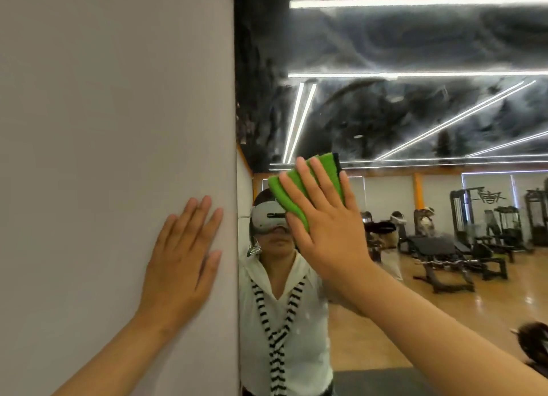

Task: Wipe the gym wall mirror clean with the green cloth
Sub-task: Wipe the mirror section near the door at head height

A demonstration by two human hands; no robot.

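Note:
The wall mirror (pixel 415 113) fills the right part of the head view, its left edge running down the middle. Hazy smears cover its upper area. A folded green cloth (pixel 287 194) lies flat against the glass near that left edge. My right hand (pixel 323 223) presses the cloth to the mirror with straight, spread fingers. My left hand (pixel 184 253) rests flat on the plain grey wall (pixel 103 128) just left of the mirror's edge, fingers straight.
The mirror reflects a person in a white top with a headset (pixel 267 217), directly behind the cloth. It also reflects gym benches and machines (pixel 450 256), a wooden floor and ceiling light strips.

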